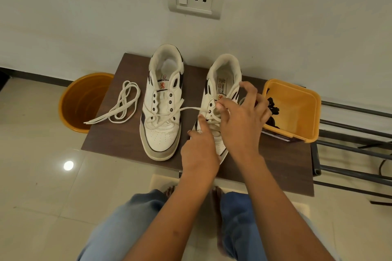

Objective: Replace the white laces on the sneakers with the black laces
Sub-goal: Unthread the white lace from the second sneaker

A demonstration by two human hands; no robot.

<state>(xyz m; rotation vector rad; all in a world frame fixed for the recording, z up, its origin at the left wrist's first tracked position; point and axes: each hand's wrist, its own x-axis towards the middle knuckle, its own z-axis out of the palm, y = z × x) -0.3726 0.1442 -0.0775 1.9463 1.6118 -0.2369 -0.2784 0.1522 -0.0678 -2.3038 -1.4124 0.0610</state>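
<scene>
1. On the dark table (pixel 127 146), seen from your head camera, two white sneakers stand side by side, toes toward you.
2. Your right hand (pixel 244 118) pinches the white lace (pixel 191 109) of the right sneaker (pixel 224 74), apparently drawing it out of the eyelets; the loose end trails left across the left sneaker (pixel 163 101).
3. Your left hand (pixel 199 146), fingers curled and forefinger extended, presses on the right sneaker's laced front, probably to steady it.
4. One removed white lace (pixel 125 104) lies coiled left of the shoes.
5. Black laces (pixel 273 110) wait in the yellow tub (pixel 305 112), just beyond your right hand.
</scene>
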